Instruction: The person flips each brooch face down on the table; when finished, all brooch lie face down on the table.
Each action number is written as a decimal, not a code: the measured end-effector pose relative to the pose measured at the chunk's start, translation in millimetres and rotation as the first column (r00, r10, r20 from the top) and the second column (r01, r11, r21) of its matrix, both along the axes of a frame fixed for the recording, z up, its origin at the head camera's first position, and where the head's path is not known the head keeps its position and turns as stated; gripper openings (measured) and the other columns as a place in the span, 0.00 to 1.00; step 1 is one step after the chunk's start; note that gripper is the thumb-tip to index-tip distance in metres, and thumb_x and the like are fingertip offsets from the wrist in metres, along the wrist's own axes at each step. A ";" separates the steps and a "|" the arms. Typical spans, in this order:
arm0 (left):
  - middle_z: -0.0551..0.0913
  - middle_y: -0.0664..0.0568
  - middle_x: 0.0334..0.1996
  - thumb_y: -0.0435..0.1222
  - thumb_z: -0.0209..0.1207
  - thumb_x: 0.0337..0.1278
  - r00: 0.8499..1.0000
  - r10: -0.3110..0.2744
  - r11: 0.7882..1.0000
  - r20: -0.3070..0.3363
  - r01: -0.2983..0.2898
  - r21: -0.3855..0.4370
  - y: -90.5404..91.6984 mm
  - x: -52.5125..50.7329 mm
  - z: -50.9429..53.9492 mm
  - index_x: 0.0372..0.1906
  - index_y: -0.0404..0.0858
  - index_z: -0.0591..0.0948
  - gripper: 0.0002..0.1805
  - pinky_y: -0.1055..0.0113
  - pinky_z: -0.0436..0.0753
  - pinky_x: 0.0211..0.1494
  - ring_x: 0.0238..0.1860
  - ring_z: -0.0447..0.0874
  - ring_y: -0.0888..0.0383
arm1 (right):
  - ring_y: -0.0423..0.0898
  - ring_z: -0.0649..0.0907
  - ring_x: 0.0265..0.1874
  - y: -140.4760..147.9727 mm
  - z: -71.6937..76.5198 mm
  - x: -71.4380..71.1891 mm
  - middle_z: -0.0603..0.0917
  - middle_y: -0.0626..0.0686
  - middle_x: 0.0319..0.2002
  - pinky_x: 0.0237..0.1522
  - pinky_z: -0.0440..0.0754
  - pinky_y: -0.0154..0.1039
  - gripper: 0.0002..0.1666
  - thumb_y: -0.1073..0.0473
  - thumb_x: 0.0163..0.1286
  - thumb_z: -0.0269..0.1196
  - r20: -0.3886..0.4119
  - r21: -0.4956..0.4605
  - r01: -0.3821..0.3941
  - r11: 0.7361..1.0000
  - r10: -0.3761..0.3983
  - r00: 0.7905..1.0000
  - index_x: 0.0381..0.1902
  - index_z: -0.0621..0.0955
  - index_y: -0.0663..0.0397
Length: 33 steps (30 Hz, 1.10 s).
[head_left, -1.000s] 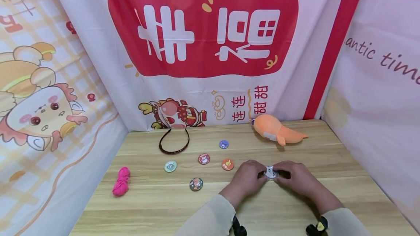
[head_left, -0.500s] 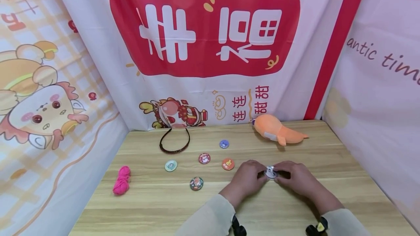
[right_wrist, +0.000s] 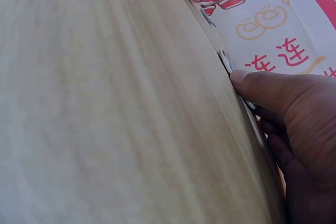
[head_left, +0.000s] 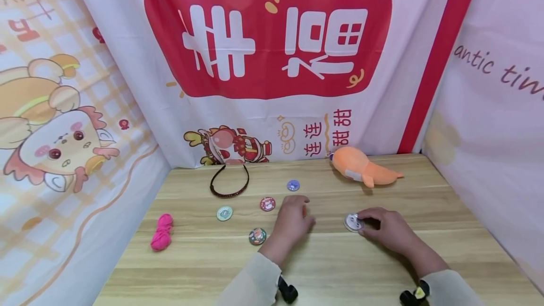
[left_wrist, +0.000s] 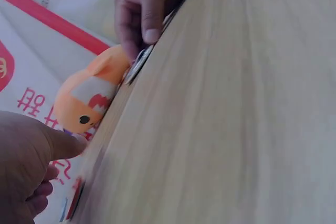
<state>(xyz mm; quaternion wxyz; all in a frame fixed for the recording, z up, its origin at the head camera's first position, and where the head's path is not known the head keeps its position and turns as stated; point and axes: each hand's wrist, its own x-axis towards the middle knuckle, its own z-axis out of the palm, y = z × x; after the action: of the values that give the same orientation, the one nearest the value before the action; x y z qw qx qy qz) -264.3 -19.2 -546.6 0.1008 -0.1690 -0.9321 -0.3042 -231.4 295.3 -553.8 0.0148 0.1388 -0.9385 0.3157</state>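
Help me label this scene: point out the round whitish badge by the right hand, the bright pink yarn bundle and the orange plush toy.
Round whitish badge (head_left: pixel 351 222): head view, its printed face.
Bright pink yarn bundle (head_left: pixel 162 233): head view, its middle.
Orange plush toy (head_left: pixel 360 165): head view, its rounded body.

Head view: bright, even, diffuse light; mostly clear, wide-angle stretch splaying the side walls (head_left: pixel 480 126) at both frame edges.
Bench (head_left: pixel 331 273): soft shadow beneath the right hand (head_left: pixel 391 230), lower right; small one under the orange plush (head_left: pixel 350 162).
White badge (head_left: pixel 352 222): print small, soft.
Left wrist view: dimmer, hazy, wood grain blurred.
Right wrist view: soft focus, pale sheen at left, fingers (right_wrist: pixel 278 142) dark at lower right.
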 end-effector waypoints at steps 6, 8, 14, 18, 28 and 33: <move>0.88 0.45 0.55 0.40 0.78 0.56 0.990 0.135 0.991 0.051 -0.134 -0.016 -10.4 0.9 5.0 0.57 0.36 0.86 0.25 0.52 0.84 0.68 0.60 0.82 0.47 | 0.56 0.86 0.63 1.8 0.5 0.0 0.90 0.48 0.60 0.67 0.84 0.63 0.21 0.49 0.69 0.78 -0.009 0.005 0.003 1.000 -0.003 1.000 0.59 0.90 0.36; 0.88 0.45 0.52 0.41 0.78 0.58 0.985 0.155 0.988 0.077 -0.153 -0.033 -11.6 1.2 4.6 0.55 0.36 0.86 0.23 0.52 0.85 0.64 0.56 0.82 0.48 | 0.56 0.86 0.63 1.6 0.1 -0.2 0.90 0.48 0.60 0.67 0.83 0.63 0.21 0.48 0.69 0.78 -0.002 0.005 -0.001 1.000 0.001 1.000 0.59 0.90 0.36; 0.89 0.46 0.43 0.42 0.78 0.60 0.984 0.147 0.988 0.095 -0.142 -0.059 -13.8 0.8 1.6 0.49 0.37 0.86 0.19 0.54 0.87 0.55 0.47 0.83 0.50 | 0.57 0.86 0.64 0.3 -0.3 -0.8 0.90 0.49 0.60 0.68 0.83 0.64 0.20 0.47 0.69 0.78 0.022 -0.010 0.004 1.000 -0.003 1.000 0.59 0.90 0.35; 0.88 0.49 0.41 0.42 0.80 0.58 0.987 0.132 0.991 0.094 -0.130 -0.033 -14.4 0.5 1.1 0.46 0.38 0.86 0.18 0.55 0.86 0.53 0.46 0.82 0.52 | 0.56 0.86 0.64 0.2 -0.3 -1.2 0.89 0.48 0.60 0.68 0.83 0.64 0.20 0.48 0.70 0.78 0.025 -0.011 0.004 1.000 -0.004 1.000 0.58 0.90 0.35; 0.84 0.54 0.46 0.44 0.78 0.63 0.986 -0.005 1.000 0.166 0.007 -0.011 2.5 6.3 -2.0 0.50 0.43 0.85 0.17 0.59 0.84 0.58 0.49 0.79 0.57 | 0.57 0.85 0.65 0.4 0.4 -1.3 0.89 0.49 0.61 0.69 0.81 0.66 0.20 0.48 0.70 0.78 0.054 -0.016 0.017 1.000 -0.016 0.998 0.59 0.89 0.35; 0.83 0.57 0.46 0.44 0.78 0.63 0.978 -0.041 0.999 0.203 0.037 0.022 17.0 11.7 -3.7 0.49 0.45 0.85 0.16 0.63 0.84 0.56 0.48 0.78 0.61 | 0.57 0.85 0.65 -0.4 1.1 -0.7 0.89 0.49 0.61 0.69 0.81 0.66 0.21 0.48 0.70 0.78 0.057 -0.018 0.018 1.000 -0.017 0.998 0.59 0.89 0.35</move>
<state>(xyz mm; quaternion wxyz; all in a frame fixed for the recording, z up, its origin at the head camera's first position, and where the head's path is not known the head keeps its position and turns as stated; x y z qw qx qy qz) -252.6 -2.2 -550.3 0.0006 -0.1544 -0.9311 -0.3304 -232.1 294.9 -552.7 -0.0076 0.1214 -0.9368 0.3281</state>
